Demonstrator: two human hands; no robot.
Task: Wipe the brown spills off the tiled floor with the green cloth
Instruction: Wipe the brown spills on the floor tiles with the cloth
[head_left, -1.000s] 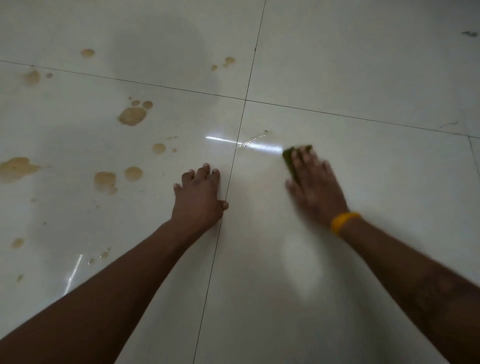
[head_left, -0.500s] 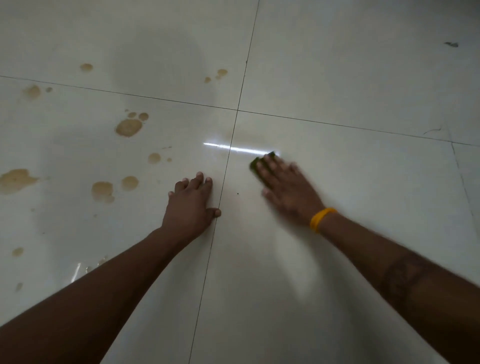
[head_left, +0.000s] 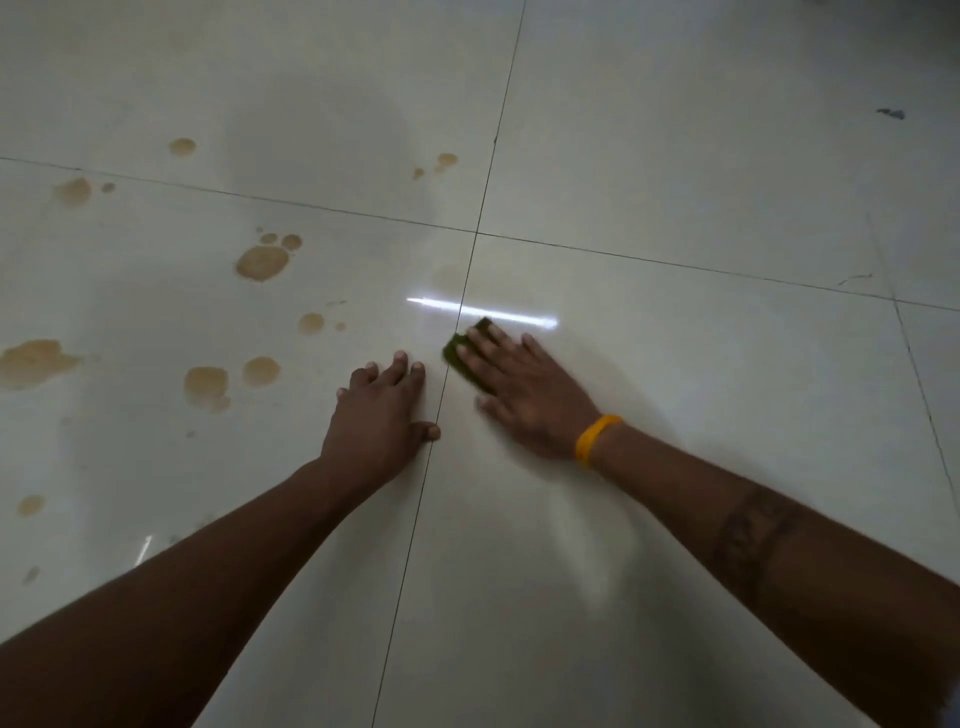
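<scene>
My right hand (head_left: 524, 389), with a yellow wristband, presses the green cloth (head_left: 462, 356) flat on the pale tiled floor (head_left: 701, 415), just right of a grout line. Most of the cloth is hidden under my fingers. My left hand (head_left: 382, 415) rests flat on the tile left of that line, fingers spread, holding nothing. Several brown spills lie on the left tiles: a large blot (head_left: 262, 261), a pair of round ones (head_left: 208, 384), a wide patch at the left edge (head_left: 34, 361), and small drops farther back (head_left: 444, 161).
A bright light streak (head_left: 483, 312) reflects off the glossy floor just beyond the cloth. A small dark speck (head_left: 891, 113) lies far right at the back. Grout lines cross just beyond my hands (head_left: 475, 232).
My right hand has slid the green cloth leftward across the tile, up to the grout line beside my left hand. The left hand has stayed planted.
</scene>
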